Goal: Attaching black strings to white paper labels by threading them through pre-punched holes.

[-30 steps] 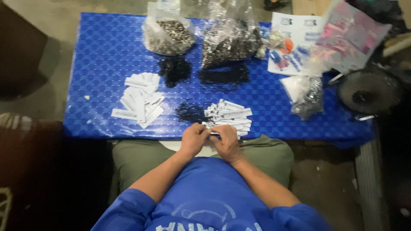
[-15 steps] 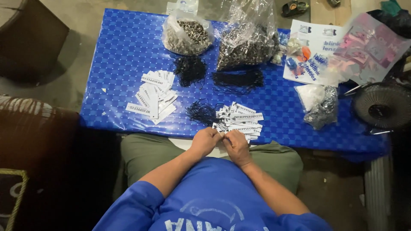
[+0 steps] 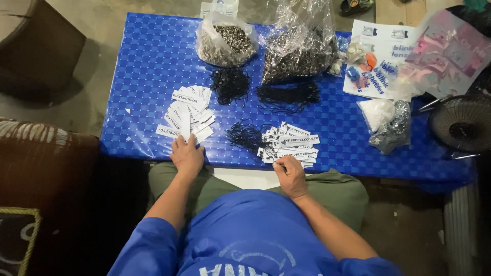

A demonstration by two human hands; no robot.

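The left hand lies flat, fingers spread and its grip released, on the near edge of a loose pile of white paper tags, its fingertips touching the nearest strips; that pile sits on the blue table, toward the table's near left part. The right hand is at the near edge of the table, just beside a second pile of white tags, with its fingers curled inward; whether they pinch a tag or a string cannot be told from this view. Touching the second pile on the side facing the first pile lies a small tangle of black strings. Farther from the person than the first pile, a darker clump of black strings rests on the table, and beside it, farther from the first pile, a longer bundle of black cord lies flat. Beyond those, at the table's far edge, stand two clear plastic bags of small metal rings: a smaller open one and a larger, taller one. Well apart from the first pile, toward the table's other end, lie printed white sheets, a pink-printed clear packet and a small crumpled plastic bag. Past that end of the table sits a small black fan.
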